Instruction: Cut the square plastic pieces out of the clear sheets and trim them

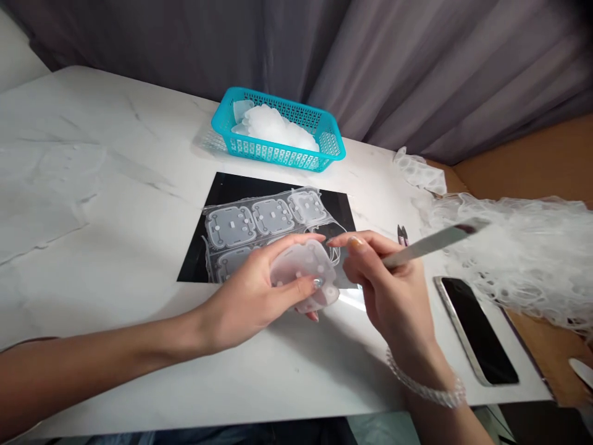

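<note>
My left hand (259, 293) is closed around a translucent, rounded silicone pad (303, 266), thumb on its face and fingers behind. Small holes and raised spots mark the pad. Close to its right edge, my right hand (384, 272) grips a slim flat metal tool (435, 242) whose back end points up and right; its working end is hidden by the fingers. Beneath both hands lies a black mat (194, 262) bearing a translucent moulded sheet (273, 216) with several similar pads still set in their frames.
Behind the mat stands a turquoise basket (278, 156) with white translucent pieces inside. At right, a heap of stringy clear scrap (519, 247) fills a cardboard box (528, 151). A phone (477, 330) lies near the right edge, and a dark-tipped tool (403, 235) shows behind my right hand.
</note>
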Motion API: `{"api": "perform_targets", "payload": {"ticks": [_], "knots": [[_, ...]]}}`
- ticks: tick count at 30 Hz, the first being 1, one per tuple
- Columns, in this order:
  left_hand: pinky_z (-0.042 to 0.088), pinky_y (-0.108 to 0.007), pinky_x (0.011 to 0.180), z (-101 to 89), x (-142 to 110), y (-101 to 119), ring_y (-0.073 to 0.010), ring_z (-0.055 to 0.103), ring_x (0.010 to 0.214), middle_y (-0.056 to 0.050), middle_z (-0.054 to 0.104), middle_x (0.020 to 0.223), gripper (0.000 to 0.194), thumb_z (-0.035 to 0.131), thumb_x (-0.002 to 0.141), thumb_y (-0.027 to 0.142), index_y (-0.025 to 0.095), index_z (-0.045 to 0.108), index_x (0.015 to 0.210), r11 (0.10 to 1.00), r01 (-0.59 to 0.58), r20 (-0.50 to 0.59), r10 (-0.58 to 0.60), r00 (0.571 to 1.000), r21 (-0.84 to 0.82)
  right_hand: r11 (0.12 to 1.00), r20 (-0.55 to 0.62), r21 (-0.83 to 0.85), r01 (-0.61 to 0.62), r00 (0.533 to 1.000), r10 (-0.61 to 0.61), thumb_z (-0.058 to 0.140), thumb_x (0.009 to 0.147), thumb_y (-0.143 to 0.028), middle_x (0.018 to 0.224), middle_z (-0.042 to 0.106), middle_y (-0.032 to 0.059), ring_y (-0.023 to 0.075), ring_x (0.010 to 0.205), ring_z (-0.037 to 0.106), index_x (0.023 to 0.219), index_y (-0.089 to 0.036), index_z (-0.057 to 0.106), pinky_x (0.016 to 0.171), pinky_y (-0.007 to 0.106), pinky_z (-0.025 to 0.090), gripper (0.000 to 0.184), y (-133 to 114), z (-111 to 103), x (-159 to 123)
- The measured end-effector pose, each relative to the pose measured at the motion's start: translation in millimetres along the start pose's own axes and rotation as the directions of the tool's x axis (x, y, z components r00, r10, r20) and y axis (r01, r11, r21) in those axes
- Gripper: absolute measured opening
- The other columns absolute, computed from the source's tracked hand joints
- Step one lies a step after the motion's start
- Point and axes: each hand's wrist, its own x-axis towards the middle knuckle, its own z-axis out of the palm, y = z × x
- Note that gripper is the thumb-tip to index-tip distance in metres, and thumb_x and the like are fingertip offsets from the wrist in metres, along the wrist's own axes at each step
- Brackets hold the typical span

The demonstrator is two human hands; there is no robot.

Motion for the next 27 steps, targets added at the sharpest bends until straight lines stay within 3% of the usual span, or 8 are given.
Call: {"api": "perform_targets", "payload": {"ticks": [4,11,17,27], "knots": [[0.057,-0.029,0.069,-1.6,0,-6,-0.0162,0.070,0.071,0.001,0.072,0.091,0.036,0.069,0.086,0.030,0.027,0.059,0.120,0.999,0.011,0.023,-0.012,1.000,0.031,0.988,0.098,-0.006,-0.152,0.983,0.152,0.077,0.080,-0.045,0.057,0.052,-0.0034,0.0089,0.050,0.038,0.082,-0.019,0.073,0.046,0.024,0.032,0.026,1,0,3],[0.056,-0.024,0.070,-5.5,-1,-5,-0.0137,0.069,0.068,0.005,0.070,0.075,0.038,0.071,0.085,0.026,0.028,0.056,0.119,0.999,0.010,0.042,-0.012,0.999,0.054,0.964,0.205,0.032,-0.264,0.946,0.252,0.079,0.079,-0.039,0.060,0.052,-0.0043,0.0077,0.053,0.040,0.082,-0.018,0.072,0.049,0.022,0.031,0.022,3,-4,6],[0.055,-0.025,0.067,-7.4,1,-3,-0.0145,0.069,0.068,-0.001,0.073,0.085,0.023,0.070,0.086,0.031,0.019,0.067,0.105,0.995,-0.039,0.034,0.036,0.999,0.089,0.942,0.219,0.129,-0.310,0.935,0.278,0.077,0.080,-0.037,0.051,0.037,-0.0082,0.0057,0.047,0.028,0.078,-0.017,0.070,0.045,0.023,0.020,0.021,5,-7,9],[0.052,-0.022,0.055,-11.3,4,-8,-0.0114,0.066,0.059,-0.004,0.075,0.087,0.026,0.073,0.084,0.037,0.015,0.068,0.097,0.998,-0.051,-0.048,0.052,0.997,0.030,0.923,0.214,0.194,-0.332,0.933,0.290,0.076,0.081,-0.031,0.053,0.033,-0.0090,0.0051,0.048,0.025,0.078,-0.017,0.066,0.046,0.023,0.016,0.017,5,-9,9]]}}
